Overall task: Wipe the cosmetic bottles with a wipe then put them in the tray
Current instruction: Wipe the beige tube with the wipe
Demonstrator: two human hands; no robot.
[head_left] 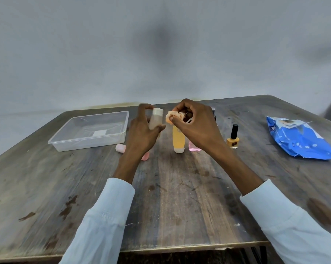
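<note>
Head cam: right hand (pixel 194 123) hides dark bottle (pixel 213 112) behind.

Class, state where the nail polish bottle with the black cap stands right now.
In the head view, the nail polish bottle stands upright on the table, right of the right hand and left of the blue wipes pack.

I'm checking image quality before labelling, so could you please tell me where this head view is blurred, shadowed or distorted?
Head view: the left hand and the bottle it holds are motion-blurred; the right hand pinching the wipe is sharper. A dark soft smudge sits on the wall, the table edges bow from the wide angle, and the lighting is even, without harsh glare.
</note>
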